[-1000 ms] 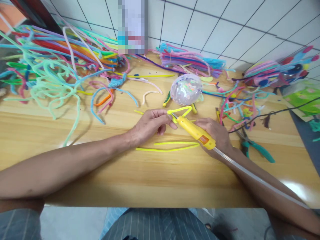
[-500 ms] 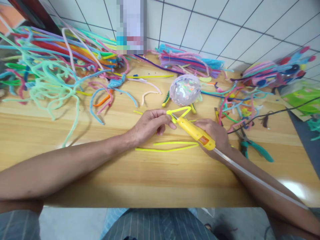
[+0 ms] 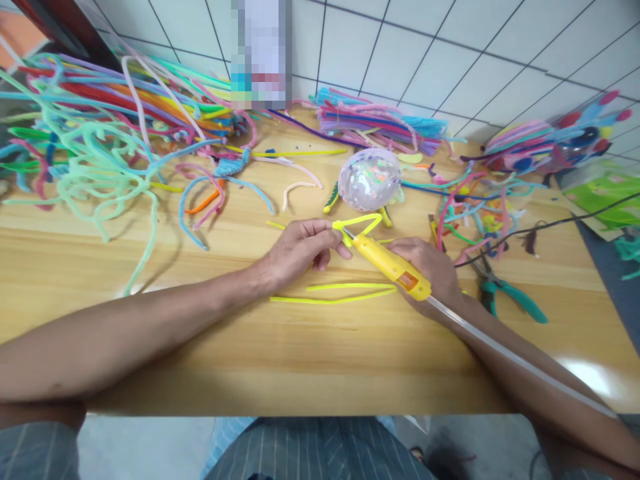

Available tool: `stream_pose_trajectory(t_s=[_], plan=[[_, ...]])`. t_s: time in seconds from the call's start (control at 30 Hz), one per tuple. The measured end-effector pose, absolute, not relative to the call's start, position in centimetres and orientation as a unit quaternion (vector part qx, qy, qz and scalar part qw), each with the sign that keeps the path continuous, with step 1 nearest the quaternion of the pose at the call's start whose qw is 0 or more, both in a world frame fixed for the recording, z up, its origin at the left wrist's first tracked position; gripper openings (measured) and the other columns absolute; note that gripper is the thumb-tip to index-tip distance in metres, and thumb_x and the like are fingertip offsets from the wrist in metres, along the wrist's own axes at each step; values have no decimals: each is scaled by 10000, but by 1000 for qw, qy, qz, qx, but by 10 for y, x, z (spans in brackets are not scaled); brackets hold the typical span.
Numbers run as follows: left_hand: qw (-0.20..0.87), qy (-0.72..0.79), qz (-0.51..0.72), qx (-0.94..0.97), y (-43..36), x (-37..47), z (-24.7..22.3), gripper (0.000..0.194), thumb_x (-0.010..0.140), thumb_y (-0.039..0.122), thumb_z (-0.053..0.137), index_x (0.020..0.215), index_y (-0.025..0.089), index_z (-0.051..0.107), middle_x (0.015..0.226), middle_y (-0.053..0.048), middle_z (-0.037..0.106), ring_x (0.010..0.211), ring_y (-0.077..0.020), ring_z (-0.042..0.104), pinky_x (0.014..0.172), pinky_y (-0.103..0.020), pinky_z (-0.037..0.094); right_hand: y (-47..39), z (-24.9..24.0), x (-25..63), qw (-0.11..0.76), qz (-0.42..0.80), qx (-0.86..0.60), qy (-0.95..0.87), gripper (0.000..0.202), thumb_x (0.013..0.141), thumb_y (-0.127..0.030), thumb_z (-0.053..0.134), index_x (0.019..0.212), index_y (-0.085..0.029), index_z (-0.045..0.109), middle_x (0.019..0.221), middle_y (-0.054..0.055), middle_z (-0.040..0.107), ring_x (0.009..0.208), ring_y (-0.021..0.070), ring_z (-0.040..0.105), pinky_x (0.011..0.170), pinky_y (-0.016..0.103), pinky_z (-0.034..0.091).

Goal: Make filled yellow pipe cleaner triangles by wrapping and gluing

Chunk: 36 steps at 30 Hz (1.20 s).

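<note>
Between thumb and fingers my left hand [image 3: 307, 247] pinches a bent yellow pipe cleaner [image 3: 367, 219], whose loop sticks out to the right. My right hand [image 3: 425, 270] is wrapped round a yellow hot glue gun [image 3: 393, 265]. The gun's metal tip touches or nearly touches the pipe cleaner beside my left fingertips. A long clear glue stick [image 3: 500, 347] runs out of the gun's back end, over my right forearm. Two straight yellow pipe cleaners [image 3: 333, 300] lie on the table just below my hands.
Beyond my hands stands a clear speckled ball [image 3: 370, 180]. Teal-handled pliers [image 3: 520, 301] lie right of my right hand, near a black cord [image 3: 543, 229]. Tangled mint pipe cleaners [image 3: 105, 173] and colourful bundles [image 3: 125, 100] fill the left. A tiled wall [image 3: 400, 47] rises behind the wooden table [image 3: 225, 353].
</note>
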State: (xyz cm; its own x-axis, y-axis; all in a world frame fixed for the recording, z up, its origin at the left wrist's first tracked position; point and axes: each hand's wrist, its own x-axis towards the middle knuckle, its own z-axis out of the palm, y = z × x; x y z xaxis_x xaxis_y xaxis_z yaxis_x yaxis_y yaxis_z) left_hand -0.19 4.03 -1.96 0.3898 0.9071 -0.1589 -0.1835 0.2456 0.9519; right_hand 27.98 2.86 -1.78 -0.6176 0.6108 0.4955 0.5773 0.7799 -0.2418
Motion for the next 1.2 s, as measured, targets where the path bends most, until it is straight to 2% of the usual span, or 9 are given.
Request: stream_pose_trajectory(t_s=[0.2, 0.47, 0.8, 1.0, 1.2], plan=[[689, 389, 396, 466, 41, -1, -18, 196, 897, 280, 679, 763, 145, 731, 807, -33, 804, 481, -54, 506, 469, -199, 380, 27, -19, 279, 278, 55, -358, -890, 244, 939, -188, 629, 1164, -262, 688, 1091, 94, 827, 980, 300, 807, 823, 420, 650], [689, 386, 396, 468, 41, -1, -19, 197, 903, 277, 672, 771, 149, 741, 811, -35, 808, 482, -55, 509, 471, -202, 377, 26, -24, 282, 297, 41, -348, -888, 351, 940, -192, 647, 1273, -301, 643, 1141, 96, 816, 1040, 307, 798, 839, 439, 662], [690, 386, 387, 475, 39, -2, -17, 228, 927, 305, 683, 776, 146, 749, 797, -36, 796, 504, -58, 501, 486, -200, 380, 26, -17, 275, 300, 25, -325, -896, 241, 954, -203, 614, 1192, -229, 640, 1101, 108, 812, 983, 273, 803, 803, 383, 645], [689, 389, 379, 480, 40, -3, -18, 249, 930, 329, 683, 776, 148, 758, 781, -38, 785, 508, -63, 500, 497, -206, 388, 25, -20, 279, 290, 54, -349, -890, 284, 935, -185, 639, 1201, -282, 659, 1108, 73, 816, 994, 267, 802, 833, 390, 643], [685, 395, 383, 478, 40, -3, -18, 241, 913, 338, 687, 778, 149, 748, 808, -49, 798, 508, -70, 501, 502, -217, 398, 26, -20, 279, 287, 44, -354, -889, 230, 944, -226, 617, 1165, -245, 677, 1072, 81, 823, 960, 266, 807, 802, 387, 639]])
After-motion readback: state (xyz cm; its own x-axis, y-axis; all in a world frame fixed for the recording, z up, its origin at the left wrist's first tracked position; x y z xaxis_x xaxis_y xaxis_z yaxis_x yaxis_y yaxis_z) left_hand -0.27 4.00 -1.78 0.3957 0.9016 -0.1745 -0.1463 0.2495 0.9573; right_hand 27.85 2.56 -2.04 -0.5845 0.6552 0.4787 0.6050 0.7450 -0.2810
